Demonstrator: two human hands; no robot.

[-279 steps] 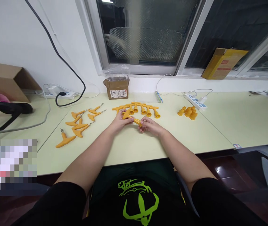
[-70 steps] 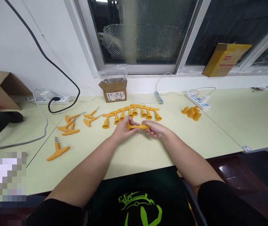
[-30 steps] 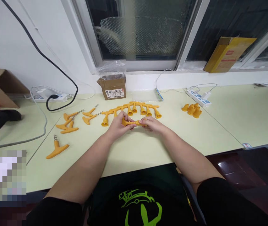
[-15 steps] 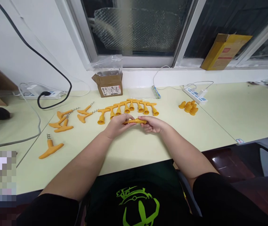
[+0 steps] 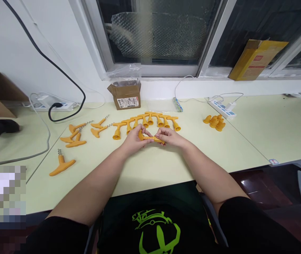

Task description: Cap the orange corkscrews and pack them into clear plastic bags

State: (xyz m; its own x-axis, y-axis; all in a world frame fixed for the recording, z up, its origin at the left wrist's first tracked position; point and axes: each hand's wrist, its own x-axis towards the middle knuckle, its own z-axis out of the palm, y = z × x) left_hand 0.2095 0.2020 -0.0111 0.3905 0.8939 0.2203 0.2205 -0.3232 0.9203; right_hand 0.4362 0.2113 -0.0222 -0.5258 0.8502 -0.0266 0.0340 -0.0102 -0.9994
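Between both hands, over the pale table (image 5: 150,167), is an orange corkscrew (image 5: 148,138) with its cap. My left hand (image 5: 135,139) holds it by the T-handle. On its right end, the orange cap (image 5: 158,140) is pinched in the fingers of my right hand (image 5: 169,137). Just behind the hands stands a curved row of several capped orange corkscrews (image 5: 116,132). To the left lie several uncapped corkscrews (image 5: 62,165) with bare metal spirals. Several loose orange caps (image 5: 214,121) are grouped on the right.
A small cardboard box (image 5: 127,97) sits by the wall, near a strip of small colored items (image 5: 178,104). Power strips (image 5: 222,108) with cables are at the back. A black cable (image 5: 41,53) hangs at left; a yellow carton (image 5: 257,60) leans on the window.
The held corkscrew's handle now shows more clearly between my left fingers. My right hand has shifted its grip, its fingers now over the cap from above. The whole view has shifted slightly.
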